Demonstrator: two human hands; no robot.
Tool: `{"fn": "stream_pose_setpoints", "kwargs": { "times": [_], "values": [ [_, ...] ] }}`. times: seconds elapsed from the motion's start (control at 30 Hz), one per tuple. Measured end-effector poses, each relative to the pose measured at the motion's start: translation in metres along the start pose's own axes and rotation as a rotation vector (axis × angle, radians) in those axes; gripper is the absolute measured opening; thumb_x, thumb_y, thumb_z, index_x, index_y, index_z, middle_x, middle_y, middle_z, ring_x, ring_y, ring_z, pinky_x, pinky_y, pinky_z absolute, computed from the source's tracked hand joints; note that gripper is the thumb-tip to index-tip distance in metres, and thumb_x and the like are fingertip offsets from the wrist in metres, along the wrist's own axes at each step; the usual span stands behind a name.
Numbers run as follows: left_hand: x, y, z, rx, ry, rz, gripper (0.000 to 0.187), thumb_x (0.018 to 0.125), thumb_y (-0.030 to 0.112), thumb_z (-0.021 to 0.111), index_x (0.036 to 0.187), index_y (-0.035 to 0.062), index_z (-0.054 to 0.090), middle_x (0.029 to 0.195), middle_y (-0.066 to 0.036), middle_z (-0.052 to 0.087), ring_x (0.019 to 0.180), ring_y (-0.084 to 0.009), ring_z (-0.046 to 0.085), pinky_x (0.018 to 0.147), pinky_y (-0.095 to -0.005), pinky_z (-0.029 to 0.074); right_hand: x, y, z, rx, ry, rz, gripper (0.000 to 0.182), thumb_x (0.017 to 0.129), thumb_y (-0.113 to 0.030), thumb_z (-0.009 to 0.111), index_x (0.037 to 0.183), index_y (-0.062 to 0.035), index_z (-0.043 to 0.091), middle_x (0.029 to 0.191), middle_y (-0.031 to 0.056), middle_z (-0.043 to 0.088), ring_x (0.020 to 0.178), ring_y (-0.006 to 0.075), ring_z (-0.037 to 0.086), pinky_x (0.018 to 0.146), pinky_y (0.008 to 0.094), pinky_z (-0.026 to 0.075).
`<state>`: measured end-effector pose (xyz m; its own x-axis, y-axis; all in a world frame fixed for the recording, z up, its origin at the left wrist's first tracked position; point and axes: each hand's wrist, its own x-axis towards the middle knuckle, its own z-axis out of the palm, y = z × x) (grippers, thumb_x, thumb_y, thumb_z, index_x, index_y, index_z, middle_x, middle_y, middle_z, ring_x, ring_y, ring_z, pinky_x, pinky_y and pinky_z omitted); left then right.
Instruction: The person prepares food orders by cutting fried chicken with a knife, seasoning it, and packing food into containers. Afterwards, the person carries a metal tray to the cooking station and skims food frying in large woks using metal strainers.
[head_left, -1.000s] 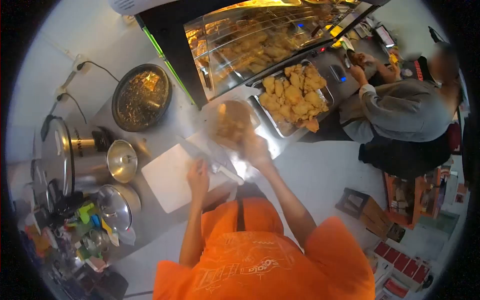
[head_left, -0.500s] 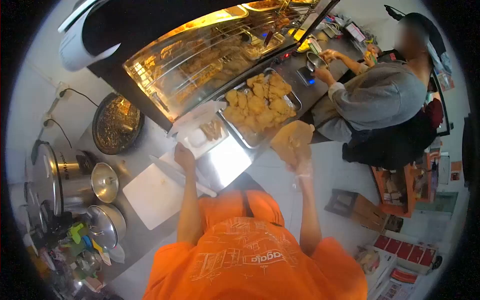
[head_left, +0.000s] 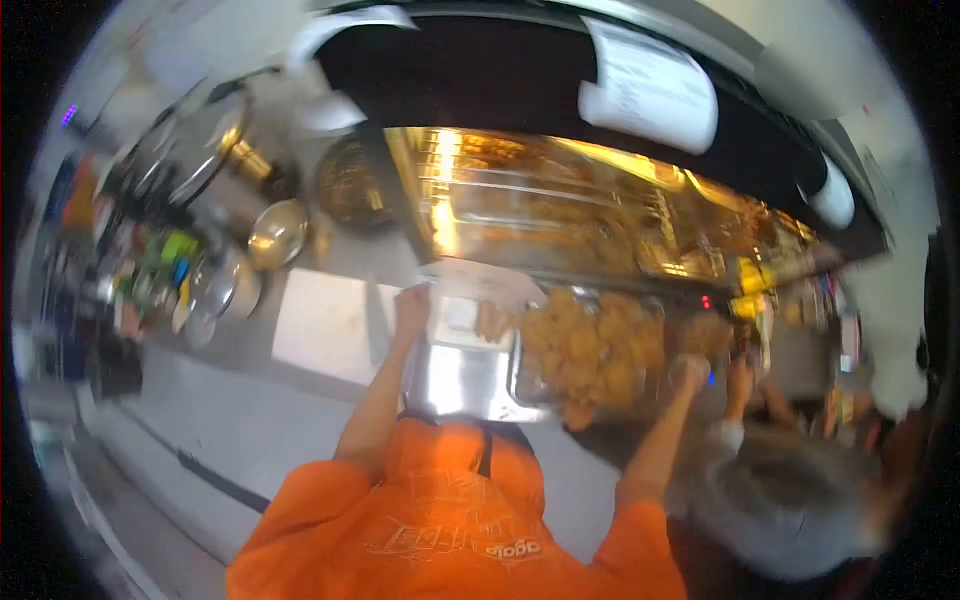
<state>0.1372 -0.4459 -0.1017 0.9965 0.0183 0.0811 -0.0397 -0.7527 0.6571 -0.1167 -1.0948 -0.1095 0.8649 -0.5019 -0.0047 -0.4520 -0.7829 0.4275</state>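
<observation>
My left hand [head_left: 411, 312] is at the left edge of an open white takeaway box [head_left: 480, 285], its fingers curled against that edge. Inside the box lie a small white tub [head_left: 461, 314] and brown food strips [head_left: 494, 322]. To the right, a metal tray [head_left: 517, 372] is heaped with golden fried chicken [head_left: 590, 345]. My right hand [head_left: 688, 372], in what looks like a clear glove, is past the tray's right side. It grips a large flat piece of fried chicken [head_left: 706, 336], smeared by motion. A white cutting board [head_left: 322, 325] lies left of my left hand.
A lit glass food warmer [head_left: 560, 215] stands behind the tray. A co-worker in a grey top [head_left: 790, 500] is close on my right, a hand [head_left: 739, 385] near mine. Metal bowls [head_left: 278, 234] and a dark round pan [head_left: 350, 185] sit at left.
My view has swung to the right. My right hand has carried the fried chicken piece from in front of the tray to beyond its right side. My left hand stays by the box.
</observation>
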Motion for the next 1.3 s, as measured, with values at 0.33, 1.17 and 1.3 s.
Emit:
{"fn": "stream_pose_setpoints", "kwargs": {
  "times": [0.33, 1.17, 1.3],
  "values": [
    [0.005, -0.011, -0.001, 0.078, -0.115, 0.008, 0.036, 0.095, 0.033, 0.056, 0.090, 0.0027, 0.075, 0.093, -0.024, 0.070, 0.087, -0.0411, 0.069, 0.077, -0.0484, 0.054, -0.087, -0.139, -0.168, 1.014, 0.238, 0.346, 0.038, 0.099, -0.034, 0.058, 0.103, 0.0014, 0.071, 0.095, 0.0183, 0.073, 0.084, 0.0308, 0.068, 0.075, 0.0414, 0.054],
    [0.041, -0.028, -0.037, -0.198, -0.380, 0.358, 0.020, 0.081, 0.016, 0.063, 0.078, -0.0018, 0.070, 0.078, -0.025, 0.066, 0.070, -0.0412, 0.066, 0.069, -0.0503, 0.052, -0.164, -0.455, -0.318, 0.589, -0.242, -0.619, 0.041, 0.096, -0.043, 0.049, 0.093, -0.0082, 0.072, 0.092, 0.0195, 0.072, 0.083, 0.0402, 0.070, 0.073, 0.0528, 0.056],
    [0.038, -0.035, -0.039, -0.223, -0.424, 0.332, 0.019, 0.077, 0.017, 0.063, 0.072, -0.0001, 0.070, 0.070, -0.024, 0.064, 0.061, -0.0405, 0.062, 0.062, -0.0491, 0.051, -0.140, -0.484, -0.288, 0.567, -0.237, -0.583, 0.046, 0.098, -0.043, 0.045, 0.095, -0.0062, 0.072, 0.087, 0.0211, 0.071, 0.082, 0.0427, 0.069, 0.073, 0.0536, 0.055]
  ]
}}
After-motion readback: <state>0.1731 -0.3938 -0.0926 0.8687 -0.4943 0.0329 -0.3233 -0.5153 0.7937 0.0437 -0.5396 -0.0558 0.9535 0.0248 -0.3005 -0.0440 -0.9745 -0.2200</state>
